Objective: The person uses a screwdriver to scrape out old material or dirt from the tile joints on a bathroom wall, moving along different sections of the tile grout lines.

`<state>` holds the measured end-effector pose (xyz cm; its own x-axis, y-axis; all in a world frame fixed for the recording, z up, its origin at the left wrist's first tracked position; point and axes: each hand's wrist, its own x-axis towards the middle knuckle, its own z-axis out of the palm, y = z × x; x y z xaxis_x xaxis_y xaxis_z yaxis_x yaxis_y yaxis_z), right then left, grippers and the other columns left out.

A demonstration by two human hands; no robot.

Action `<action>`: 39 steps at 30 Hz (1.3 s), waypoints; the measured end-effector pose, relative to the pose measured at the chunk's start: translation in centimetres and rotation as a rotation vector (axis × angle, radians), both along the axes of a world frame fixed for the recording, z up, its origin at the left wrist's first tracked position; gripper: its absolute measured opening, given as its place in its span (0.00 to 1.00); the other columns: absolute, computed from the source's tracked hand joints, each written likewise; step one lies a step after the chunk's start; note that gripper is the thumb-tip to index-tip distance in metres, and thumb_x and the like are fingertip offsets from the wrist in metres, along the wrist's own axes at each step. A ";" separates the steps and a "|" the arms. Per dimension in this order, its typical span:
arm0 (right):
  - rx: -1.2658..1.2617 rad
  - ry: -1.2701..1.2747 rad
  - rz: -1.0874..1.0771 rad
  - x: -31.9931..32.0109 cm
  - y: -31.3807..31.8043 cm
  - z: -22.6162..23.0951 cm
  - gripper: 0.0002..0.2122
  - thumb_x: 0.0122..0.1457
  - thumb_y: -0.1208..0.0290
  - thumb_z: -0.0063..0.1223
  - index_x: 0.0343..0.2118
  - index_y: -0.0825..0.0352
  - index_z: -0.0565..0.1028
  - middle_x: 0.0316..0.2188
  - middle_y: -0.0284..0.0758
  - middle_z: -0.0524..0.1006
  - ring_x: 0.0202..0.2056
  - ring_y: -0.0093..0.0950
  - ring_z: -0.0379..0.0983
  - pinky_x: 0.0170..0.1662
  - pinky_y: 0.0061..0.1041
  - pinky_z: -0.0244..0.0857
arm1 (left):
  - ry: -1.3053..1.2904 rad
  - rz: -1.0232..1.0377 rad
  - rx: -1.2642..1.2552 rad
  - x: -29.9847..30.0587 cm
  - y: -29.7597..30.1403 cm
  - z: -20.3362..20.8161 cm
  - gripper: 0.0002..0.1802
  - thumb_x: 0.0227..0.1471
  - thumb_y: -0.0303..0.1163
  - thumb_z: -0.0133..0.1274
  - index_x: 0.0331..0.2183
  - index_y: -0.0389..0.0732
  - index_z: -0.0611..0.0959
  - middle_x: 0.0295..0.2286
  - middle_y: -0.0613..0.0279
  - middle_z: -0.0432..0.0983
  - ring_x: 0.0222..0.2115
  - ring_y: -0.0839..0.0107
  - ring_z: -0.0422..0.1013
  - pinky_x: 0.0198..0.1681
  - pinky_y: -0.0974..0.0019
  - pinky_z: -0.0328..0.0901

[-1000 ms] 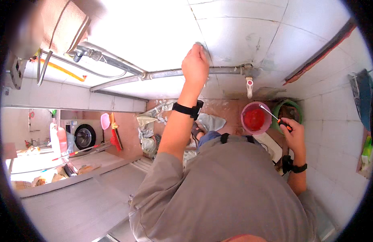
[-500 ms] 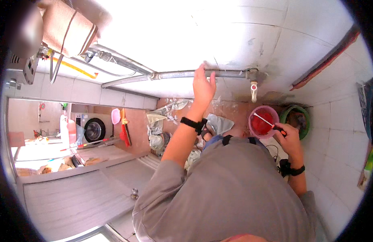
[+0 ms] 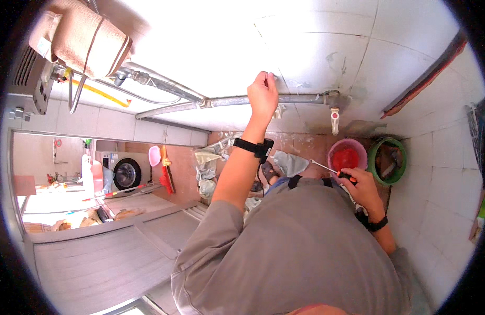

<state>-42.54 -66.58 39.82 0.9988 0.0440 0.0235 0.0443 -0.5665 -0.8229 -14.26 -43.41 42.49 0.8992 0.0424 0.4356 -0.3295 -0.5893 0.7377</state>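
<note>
My left hand (image 3: 263, 97) is raised in front of the white tiled wall, over the grey pipe (image 3: 227, 101). Its fingers are drawn together in a pinch; whatever may be between them is too small to make out. In my right hand (image 3: 364, 188) is a screwdriver (image 3: 326, 168) with an orange and black handle, its metal shaft pointing left. The shaft passes just in front of a pink bucket (image 3: 362, 153) with something red inside. To the right of the left hand, a tap (image 3: 334, 119) with a red-centred knob sticks out from the pipe's end.
A green bucket (image 3: 401, 168) holding debris stands beside the pink one. Bags and a grey cloth (image 3: 291, 164) lie on the reddish floor. A grey door (image 3: 95, 262) is at lower left; past the doorway are a washing machine (image 3: 126, 173) and a broom (image 3: 168, 176).
My left hand has gone from spread fingers to a pinch and risen slightly. My right hand has shifted down and left, swinging the screwdriver from over the pink bucket to its left.
</note>
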 end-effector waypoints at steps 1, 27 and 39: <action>-0.012 0.014 0.012 0.2 0.2 0.2 0.11 0.50 0.74 0.60 0.37 0.70 0.77 0.27 0.42 0.76 0.27 0.35 0.74 0.32 0.26 0.67 | 0.002 -0.001 -0.025 0.1 0.1 -0.1 0.14 0.53 0.31 0.50 0.20 0.34 0.74 0.14 0.46 0.69 0.15 0.54 0.69 0.21 0.59 0.63; -0.095 -0.391 -0.075 15.7 5.4 5.5 0.17 0.57 0.76 0.48 0.51 0.64 0.71 0.36 0.40 0.73 0.36 0.39 0.71 0.39 0.32 0.66 | 0.474 -0.082 0.566 -9.4 11.9 -6.4 0.23 0.47 0.42 0.56 0.42 0.36 0.79 0.33 0.40 0.77 0.36 0.45 0.74 0.41 0.51 0.68; -0.849 -0.726 -0.032 17.2 5.6 15.0 0.16 0.46 0.76 0.51 0.41 0.63 0.77 0.31 0.30 0.74 0.32 0.30 0.71 0.30 0.28 0.68 | 0.505 -0.194 0.587 -14.7 14.0 -9.6 0.20 0.45 0.39 0.58 0.40 0.39 0.80 0.30 0.42 0.77 0.32 0.45 0.74 0.37 0.50 0.68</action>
<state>-25.32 -60.94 54.78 0.7616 0.2971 0.5760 0.3326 -0.9419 0.0461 -28.91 -29.44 32.87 0.9617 -0.2445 -0.1241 -0.1742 -0.8943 0.4121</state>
